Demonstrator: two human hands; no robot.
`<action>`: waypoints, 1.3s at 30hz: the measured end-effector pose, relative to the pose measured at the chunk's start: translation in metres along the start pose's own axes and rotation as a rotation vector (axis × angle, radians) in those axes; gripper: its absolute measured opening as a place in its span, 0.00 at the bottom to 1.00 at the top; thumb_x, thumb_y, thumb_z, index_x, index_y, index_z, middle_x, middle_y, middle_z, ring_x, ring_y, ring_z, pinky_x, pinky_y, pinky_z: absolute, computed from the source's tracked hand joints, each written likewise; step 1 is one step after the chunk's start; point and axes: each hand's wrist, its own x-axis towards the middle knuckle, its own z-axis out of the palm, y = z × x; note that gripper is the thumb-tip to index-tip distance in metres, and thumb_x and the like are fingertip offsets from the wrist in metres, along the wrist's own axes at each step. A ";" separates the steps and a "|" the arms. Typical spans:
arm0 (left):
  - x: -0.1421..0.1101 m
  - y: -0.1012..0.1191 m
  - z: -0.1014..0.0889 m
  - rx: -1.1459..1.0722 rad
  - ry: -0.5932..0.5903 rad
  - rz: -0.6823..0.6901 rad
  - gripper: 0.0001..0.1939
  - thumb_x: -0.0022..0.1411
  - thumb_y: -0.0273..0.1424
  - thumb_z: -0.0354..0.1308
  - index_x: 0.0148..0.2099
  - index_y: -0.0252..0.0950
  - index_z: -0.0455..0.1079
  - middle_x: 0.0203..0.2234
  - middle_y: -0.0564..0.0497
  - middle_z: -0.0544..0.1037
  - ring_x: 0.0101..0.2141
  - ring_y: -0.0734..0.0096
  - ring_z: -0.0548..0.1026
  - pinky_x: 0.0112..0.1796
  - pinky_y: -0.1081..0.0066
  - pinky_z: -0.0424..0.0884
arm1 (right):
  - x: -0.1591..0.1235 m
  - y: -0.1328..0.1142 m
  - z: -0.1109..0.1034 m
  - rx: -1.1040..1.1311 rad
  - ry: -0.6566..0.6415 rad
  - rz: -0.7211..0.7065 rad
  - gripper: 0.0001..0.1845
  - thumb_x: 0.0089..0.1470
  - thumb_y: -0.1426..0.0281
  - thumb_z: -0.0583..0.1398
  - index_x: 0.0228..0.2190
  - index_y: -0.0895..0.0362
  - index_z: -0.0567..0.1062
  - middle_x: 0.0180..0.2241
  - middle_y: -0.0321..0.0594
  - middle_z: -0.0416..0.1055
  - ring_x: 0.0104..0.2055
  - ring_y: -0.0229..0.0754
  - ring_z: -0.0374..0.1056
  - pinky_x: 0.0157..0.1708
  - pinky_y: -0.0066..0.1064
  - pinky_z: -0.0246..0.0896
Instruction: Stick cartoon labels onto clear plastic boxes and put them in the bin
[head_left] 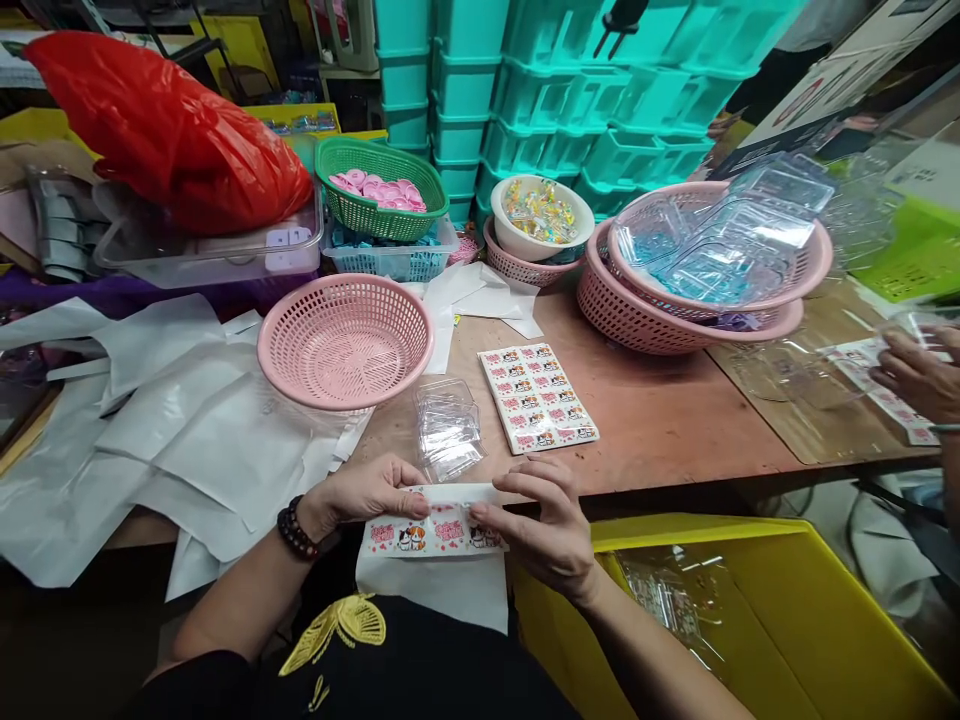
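Observation:
My left hand (367,492) and my right hand (541,525) both pinch a white strip of cartoon stickers (431,530) at the table's near edge. The left fingers grip its left end, the right fingers its right end. Just beyond the strip stands a small stack of clear plastic blister shells (448,428). Beside that lies a full sheet of the same stickers (537,396) on the brown table (660,410). A beaded bracelet (296,530) circles my left wrist.
An empty pink basket (345,340) sits left of centre amid white backing papers (187,430). Stacked pink baskets hold clear shells (705,260). A green basket (381,188), a white bowl (541,215), a red bag (165,130), teal crates (570,90) stand behind. A yellow bin (750,610) lies below. Another person's hand (919,375) works at right.

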 end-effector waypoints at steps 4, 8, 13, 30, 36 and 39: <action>-0.005 0.000 -0.008 0.039 0.019 0.028 0.29 0.35 0.46 0.78 0.33 0.29 0.76 0.27 0.48 0.81 0.26 0.70 0.76 0.31 0.71 0.72 | 0.015 0.003 -0.013 0.405 0.083 0.380 0.08 0.58 0.63 0.63 0.29 0.46 0.83 0.34 0.40 0.76 0.41 0.46 0.71 0.42 0.44 0.71; -0.022 0.018 -0.006 0.524 0.186 0.190 0.21 0.57 0.48 0.65 0.38 0.32 0.77 0.29 0.50 0.80 0.29 0.71 0.75 0.31 0.73 0.68 | 0.044 0.031 -0.015 0.529 0.090 0.899 0.11 0.49 0.58 0.69 0.29 0.52 0.82 0.27 0.41 0.76 0.29 0.44 0.72 0.32 0.42 0.72; -0.033 0.038 0.009 1.163 0.356 0.433 0.12 0.69 0.35 0.54 0.41 0.36 0.76 0.33 0.49 0.80 0.35 0.67 0.76 0.38 0.70 0.67 | 0.083 0.079 0.020 0.688 -0.222 1.241 0.21 0.35 0.56 0.73 0.27 0.58 0.77 0.22 0.35 0.72 0.20 0.34 0.64 0.19 0.29 0.62; -0.021 0.029 0.007 1.190 0.413 0.513 0.08 0.68 0.32 0.56 0.42 0.36 0.77 0.68 0.39 0.57 0.62 0.50 0.66 0.59 0.52 0.65 | 0.092 0.104 0.071 0.601 -0.504 1.286 0.18 0.36 0.57 0.68 0.24 0.58 0.76 0.21 0.34 0.70 0.22 0.32 0.57 0.22 0.28 0.49; -0.017 0.026 0.004 1.202 0.412 0.540 0.08 0.68 0.32 0.56 0.41 0.36 0.76 0.69 0.40 0.57 0.62 0.50 0.67 0.59 0.52 0.65 | 0.092 0.105 0.073 0.599 -0.513 1.285 0.18 0.36 0.57 0.69 0.24 0.58 0.76 0.22 0.35 0.71 0.26 0.35 0.63 0.26 0.30 0.56; -0.018 0.029 0.006 1.202 0.412 0.516 0.08 0.68 0.33 0.57 0.41 0.36 0.77 0.69 0.40 0.57 0.62 0.50 0.67 0.60 0.52 0.65 | 0.092 0.106 0.074 0.591 -0.512 1.271 0.19 0.36 0.56 0.69 0.24 0.58 0.76 0.23 0.36 0.72 0.26 0.36 0.64 0.28 0.31 0.58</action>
